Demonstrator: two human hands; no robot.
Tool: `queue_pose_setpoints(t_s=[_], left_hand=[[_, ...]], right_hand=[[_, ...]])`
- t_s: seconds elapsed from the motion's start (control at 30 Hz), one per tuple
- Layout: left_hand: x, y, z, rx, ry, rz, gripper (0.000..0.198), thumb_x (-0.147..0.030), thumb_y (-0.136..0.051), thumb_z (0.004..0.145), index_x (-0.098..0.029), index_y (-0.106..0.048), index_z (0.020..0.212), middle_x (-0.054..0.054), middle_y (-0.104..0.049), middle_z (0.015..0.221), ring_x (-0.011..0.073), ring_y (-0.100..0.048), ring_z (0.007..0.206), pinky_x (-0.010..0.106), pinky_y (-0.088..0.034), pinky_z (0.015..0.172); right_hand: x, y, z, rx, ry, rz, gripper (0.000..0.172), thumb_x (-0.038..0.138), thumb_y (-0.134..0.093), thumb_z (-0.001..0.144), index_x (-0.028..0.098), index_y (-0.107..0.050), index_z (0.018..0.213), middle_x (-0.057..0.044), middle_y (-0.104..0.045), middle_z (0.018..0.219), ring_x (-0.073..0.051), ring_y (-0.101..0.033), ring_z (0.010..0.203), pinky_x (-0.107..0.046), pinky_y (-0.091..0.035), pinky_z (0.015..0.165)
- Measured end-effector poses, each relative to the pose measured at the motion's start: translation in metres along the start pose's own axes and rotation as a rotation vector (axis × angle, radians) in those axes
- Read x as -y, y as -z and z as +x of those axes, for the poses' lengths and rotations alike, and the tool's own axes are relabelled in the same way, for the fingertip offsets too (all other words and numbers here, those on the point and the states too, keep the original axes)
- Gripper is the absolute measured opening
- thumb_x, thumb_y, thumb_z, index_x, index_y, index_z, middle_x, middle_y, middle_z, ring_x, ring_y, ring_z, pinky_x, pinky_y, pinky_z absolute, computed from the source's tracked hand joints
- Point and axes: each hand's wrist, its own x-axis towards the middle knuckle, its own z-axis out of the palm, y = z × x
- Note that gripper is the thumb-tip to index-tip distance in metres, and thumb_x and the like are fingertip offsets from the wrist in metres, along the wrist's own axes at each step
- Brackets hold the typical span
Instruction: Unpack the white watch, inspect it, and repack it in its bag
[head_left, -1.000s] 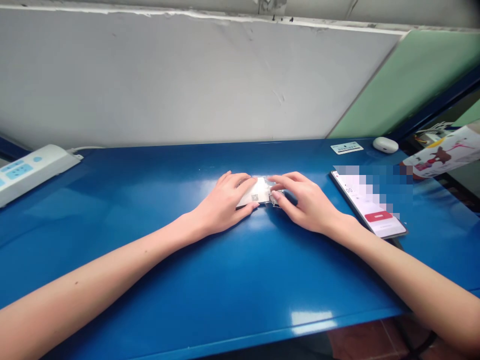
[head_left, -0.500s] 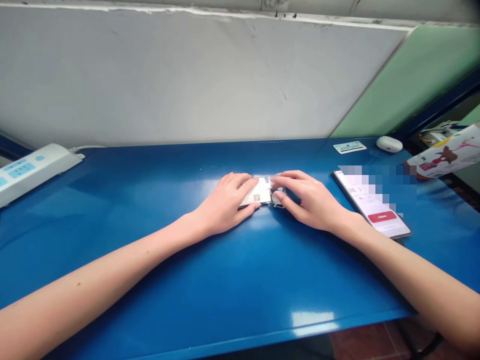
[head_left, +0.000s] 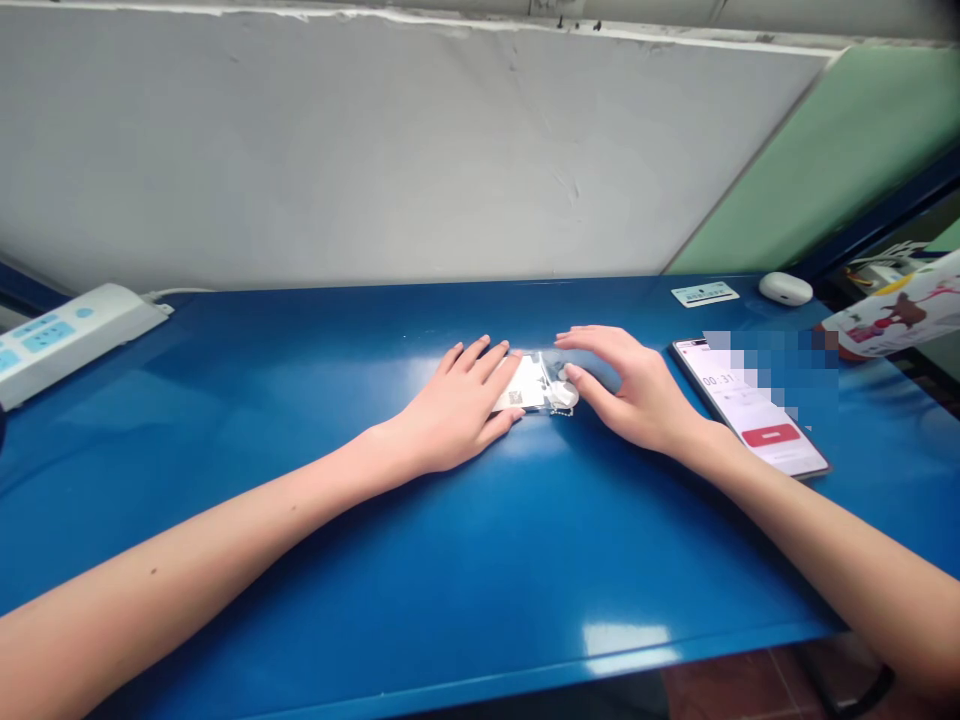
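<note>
A small clear plastic packet (head_left: pixel 553 366) lies flat on the blue table (head_left: pixel 420 590), between my hands. In it shows a white card (head_left: pixel 530 384) with a square printed code; a pale round piece (head_left: pixel 563 394) and a short bead chain (head_left: pixel 561 411) are at its right end. My left hand (head_left: pixel 469 400) lies flat across the packet's left part with fingers spread, hiding that end. At the packet's right end is my right hand (head_left: pixel 626 385), its thumb and fingers apart and curved around the edge; whether the fingertips touch the plastic I cannot tell.
A phone (head_left: pixel 772 437) with a lit timer screen lies right of my right hand. Behind it are a small card (head_left: pixel 705 294) and a white earbud case (head_left: pixel 785 289). A white power strip (head_left: pixel 71 335) sits at the far left. A printed bag (head_left: pixel 900 310) stands at the right edge.
My left fingers have spread and flattened over the packet. My right hand has opened and drawn slightly to the right, baring the round piece and chain.
</note>
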Motion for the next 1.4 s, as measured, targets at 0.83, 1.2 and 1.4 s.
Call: queue_pose_setpoints(t_s=[0.83,1.2,1.4], left_hand=[[-0.002,0.002,-0.001,-0.001,0.004,-0.003,0.061,-0.044,-0.042,0.103,-0.011,-0.035,0.154,0.019,-0.038,0.159,0.0395,-0.030,0.148,0.056,-0.025,0.119],[-0.002,0.002,-0.001,-0.002,0.000,0.027,0.061,-0.045,-0.040,0.104,-0.012,-0.035,0.154,0.018,-0.038,0.159,0.0391,-0.030,0.148,0.056,-0.026,0.119],[-0.003,0.001,0.000,0.007,0.009,0.049,0.061,-0.045,-0.039,0.104,-0.010,-0.034,0.155,0.018,-0.037,0.159,0.0392,-0.030,0.148,0.056,-0.025,0.119]], right_hand=[[-0.001,-0.013,-0.009,0.159,0.185,-0.053,0.036,0.032,-0.057,0.096,0.017,-0.063,0.129,-0.019,-0.065,0.130,-0.033,-0.061,0.121,-0.052,-0.053,0.100],[-0.003,-0.012,-0.008,0.148,0.249,-0.055,0.030,0.024,-0.056,0.096,0.015,-0.066,0.123,-0.020,-0.065,0.131,-0.032,-0.060,0.123,-0.051,-0.053,0.103],[0.002,-0.015,-0.009,0.148,0.334,-0.166,0.030,0.019,-0.052,0.098,0.009,-0.066,0.122,-0.023,-0.065,0.131,-0.036,-0.057,0.127,-0.056,-0.052,0.103]])
